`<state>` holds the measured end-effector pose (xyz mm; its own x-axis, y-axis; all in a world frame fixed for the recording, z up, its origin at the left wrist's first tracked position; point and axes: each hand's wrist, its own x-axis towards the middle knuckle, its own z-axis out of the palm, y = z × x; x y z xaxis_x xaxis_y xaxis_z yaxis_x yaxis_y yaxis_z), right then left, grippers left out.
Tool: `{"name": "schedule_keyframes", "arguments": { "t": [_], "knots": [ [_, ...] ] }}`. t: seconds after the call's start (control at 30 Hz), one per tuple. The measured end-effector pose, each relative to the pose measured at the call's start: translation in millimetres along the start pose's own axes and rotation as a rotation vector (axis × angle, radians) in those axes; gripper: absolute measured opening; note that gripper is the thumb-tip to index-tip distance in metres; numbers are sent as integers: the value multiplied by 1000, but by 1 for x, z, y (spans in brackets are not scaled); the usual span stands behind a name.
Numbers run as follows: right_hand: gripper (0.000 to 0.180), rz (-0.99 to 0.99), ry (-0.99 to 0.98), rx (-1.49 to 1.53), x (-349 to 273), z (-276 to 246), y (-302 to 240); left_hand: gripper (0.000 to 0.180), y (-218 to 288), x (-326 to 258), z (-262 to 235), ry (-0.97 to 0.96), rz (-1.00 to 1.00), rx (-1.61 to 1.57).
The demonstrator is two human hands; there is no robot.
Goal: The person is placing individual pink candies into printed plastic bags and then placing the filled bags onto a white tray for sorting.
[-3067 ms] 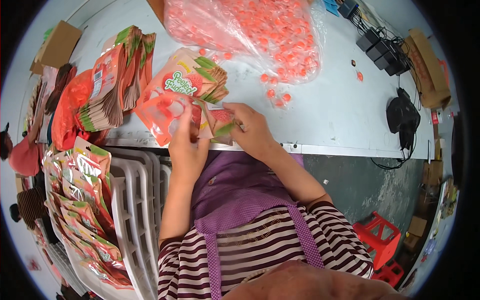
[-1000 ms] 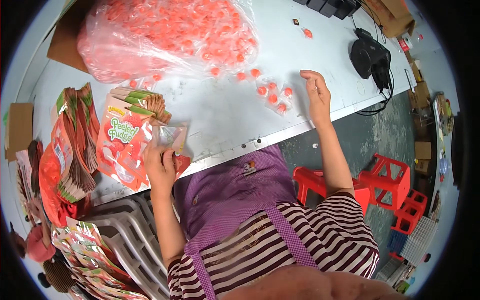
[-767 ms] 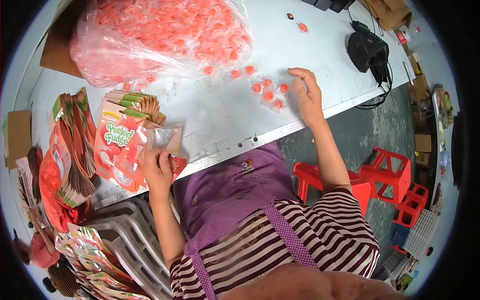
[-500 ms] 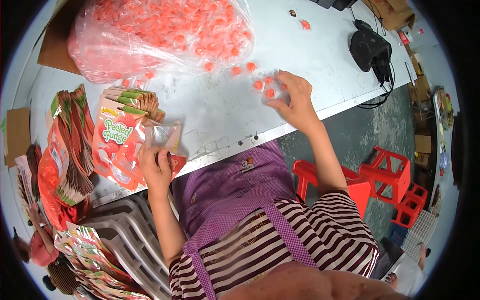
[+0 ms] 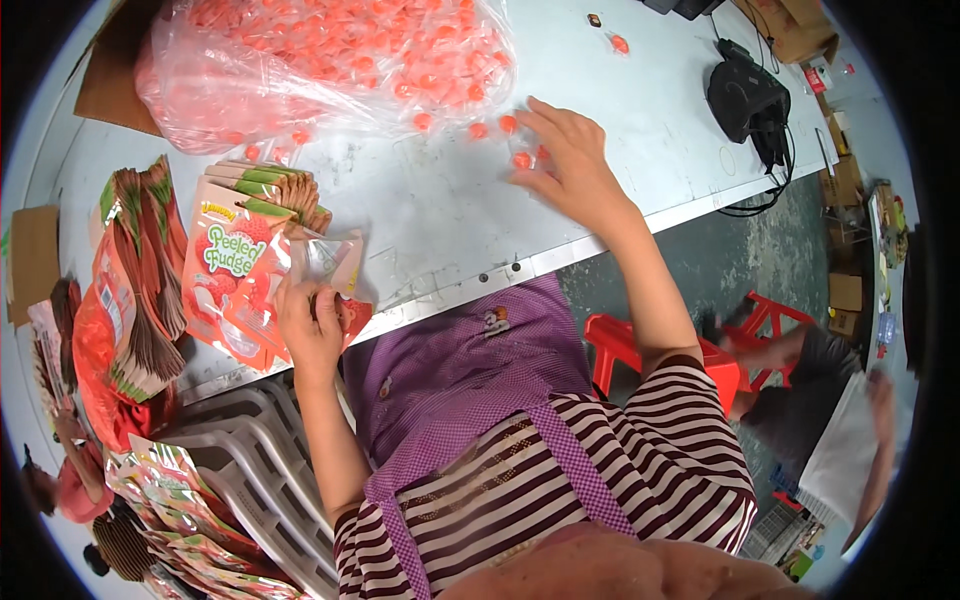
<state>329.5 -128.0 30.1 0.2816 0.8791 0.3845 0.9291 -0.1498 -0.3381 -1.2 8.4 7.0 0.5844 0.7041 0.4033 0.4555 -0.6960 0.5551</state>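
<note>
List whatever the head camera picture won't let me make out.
All in the head view:
Part of the pouch: covered by the left hand.
Contact between right hand and wrapped candies: fingers hide it.
Candy bag's far end: cut by the top edge.
Person at right: blurred.

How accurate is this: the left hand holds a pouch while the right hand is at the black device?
The left hand holds a pouch, but the right hand is at wrapped red candies, not the black device, in the head view.
</note>
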Motion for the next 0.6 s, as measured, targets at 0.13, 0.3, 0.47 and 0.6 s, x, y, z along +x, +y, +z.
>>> {"name": "schedule_keyframes", "arguments": {
  "t": [0.13,0.3,0.47,0.6],
  "knots": [
    [47,-40,-78,-79,9,19,-3,12,-3,-1,2,9,0,31],
    [34,86,-99,-84,0,15,19,10,1,2,0,31,6,34],
    [35,10,86,-312,17,6,26,11,1,3,-1,7,10,2],
    [35,-51,141,-149,63,20,16,11,1,1,-1,8,13,7]
  ]
}}
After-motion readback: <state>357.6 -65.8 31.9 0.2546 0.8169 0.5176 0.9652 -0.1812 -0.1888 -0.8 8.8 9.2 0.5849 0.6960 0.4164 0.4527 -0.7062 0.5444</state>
